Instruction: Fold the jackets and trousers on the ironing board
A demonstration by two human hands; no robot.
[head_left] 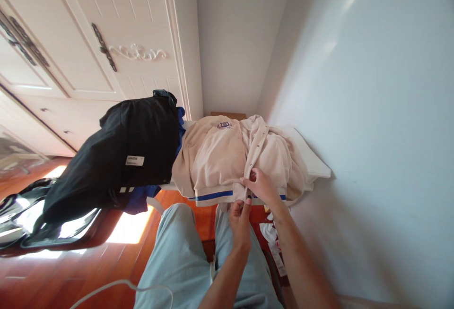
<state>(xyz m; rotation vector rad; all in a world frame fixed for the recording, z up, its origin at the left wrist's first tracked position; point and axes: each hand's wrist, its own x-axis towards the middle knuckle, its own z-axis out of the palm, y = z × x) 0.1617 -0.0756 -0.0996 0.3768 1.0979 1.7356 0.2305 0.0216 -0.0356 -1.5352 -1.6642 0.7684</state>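
Note:
A beige jacket (218, 158) with a blue-striped hem and a small blue emblem lies front up across a white board (317, 160). Snap buttons run down its front placket. My right hand (260, 184) pinches the placket edge just above the hem. Below it, my left hand (240, 217) grips the bottom edge of the hem at the front opening, thumb and fingers together. The two hands are close to each other. What lies under the fingertips is partly hidden.
Left of the jacket hangs a pile of black clothing (145, 139) with blue fabric (138, 200) beneath it. A white wardrobe (135, 16) stands behind, and a pale wall (383, 148) rises at the right. A white cable (117, 282) crosses low, near my knees.

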